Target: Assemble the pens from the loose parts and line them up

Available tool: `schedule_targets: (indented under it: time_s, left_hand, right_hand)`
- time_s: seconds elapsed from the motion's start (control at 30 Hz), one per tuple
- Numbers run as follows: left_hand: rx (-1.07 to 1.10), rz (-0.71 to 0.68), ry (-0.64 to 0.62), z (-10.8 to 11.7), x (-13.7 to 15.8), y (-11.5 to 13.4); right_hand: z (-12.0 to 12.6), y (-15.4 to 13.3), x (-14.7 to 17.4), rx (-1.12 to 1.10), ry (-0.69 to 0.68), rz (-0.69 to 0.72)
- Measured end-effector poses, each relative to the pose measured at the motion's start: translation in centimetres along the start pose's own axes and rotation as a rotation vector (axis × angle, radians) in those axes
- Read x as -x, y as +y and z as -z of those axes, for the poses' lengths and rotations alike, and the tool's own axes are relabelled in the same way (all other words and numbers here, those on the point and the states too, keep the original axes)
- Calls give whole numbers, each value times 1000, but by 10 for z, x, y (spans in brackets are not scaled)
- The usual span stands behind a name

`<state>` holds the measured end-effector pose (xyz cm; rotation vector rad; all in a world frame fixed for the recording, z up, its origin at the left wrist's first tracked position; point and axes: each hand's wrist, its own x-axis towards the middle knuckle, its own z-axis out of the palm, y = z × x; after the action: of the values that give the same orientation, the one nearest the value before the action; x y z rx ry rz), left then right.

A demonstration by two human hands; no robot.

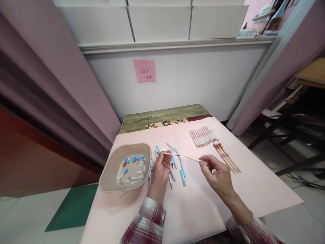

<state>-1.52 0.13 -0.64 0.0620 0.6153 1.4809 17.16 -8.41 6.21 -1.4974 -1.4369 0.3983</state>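
1. At nine o'clock from the left hand, a beige basin (109, 166) holds small blue, white and brown pieces; the sleeve is best kept off its rim.
2. The left hand (162, 166), palm half turned up and fingers towards twelve o'clock, pinches a slim pen core (173, 154), its dark tip aimed at three. A steady pinch behind the tip should stop it wobbling.
3. Loose blue pen parts (182, 178) lie on the counter (198, 203) around that hand, some at four o'clock; working above them seems wise.
4. The right hand (218, 169), forearm from five o'clock, grips a pale barrel (191, 158) between thumb and fingertips, pointing towards nine. Barrel and core are apart; setting both in one line would suit.
5. At eleven o'clock from the right hand lies a row of pens (203, 136); peach-coloured pens (227, 157) lie near one.
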Motion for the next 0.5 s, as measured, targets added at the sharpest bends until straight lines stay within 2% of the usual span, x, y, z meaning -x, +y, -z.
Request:
schedule_targets:
  time_s: [0.13,0.5]
  left_hand:
    - [-17,-36,-8,2,-1,-1]
    - [-111,-40,-64,0,2,-4]
  right_hand:
    - [-3,-5,2,53,14,73]
    - [-9,-1,3,107,-4,86]
